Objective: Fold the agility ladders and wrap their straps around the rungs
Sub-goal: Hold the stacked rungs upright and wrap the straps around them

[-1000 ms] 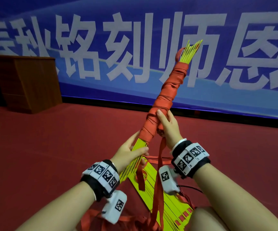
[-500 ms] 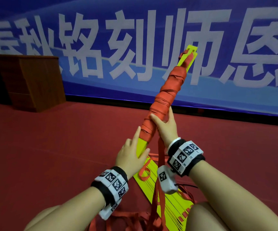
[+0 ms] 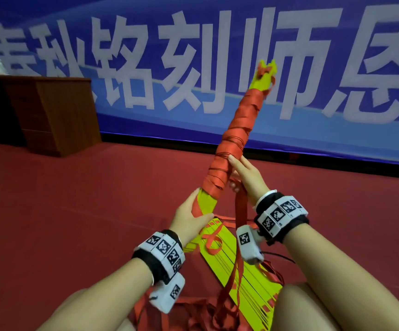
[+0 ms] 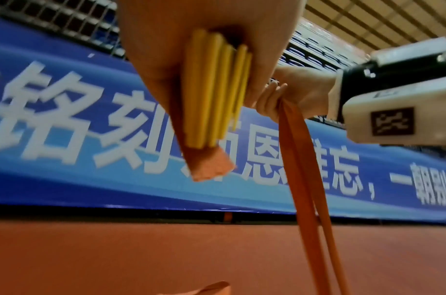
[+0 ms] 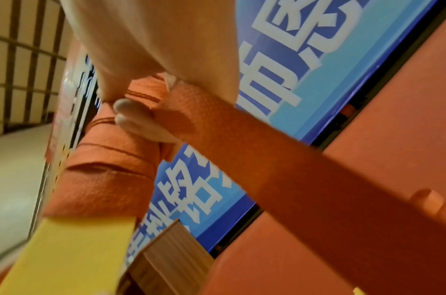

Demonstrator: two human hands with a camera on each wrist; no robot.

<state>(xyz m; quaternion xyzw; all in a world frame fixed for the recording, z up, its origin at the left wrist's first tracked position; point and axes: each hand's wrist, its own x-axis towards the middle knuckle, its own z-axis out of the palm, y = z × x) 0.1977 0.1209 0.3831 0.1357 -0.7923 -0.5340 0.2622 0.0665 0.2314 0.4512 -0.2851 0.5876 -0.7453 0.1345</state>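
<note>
With my left hand clamped round the raised rung bundle and my right hand pinching the strap against it, slack there would likely loosen the wraps.

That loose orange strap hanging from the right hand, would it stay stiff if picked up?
Probably not: the strap hangs limp from the right hand and looks thin, likely light. Wound round the rungs it holds shape.
</note>
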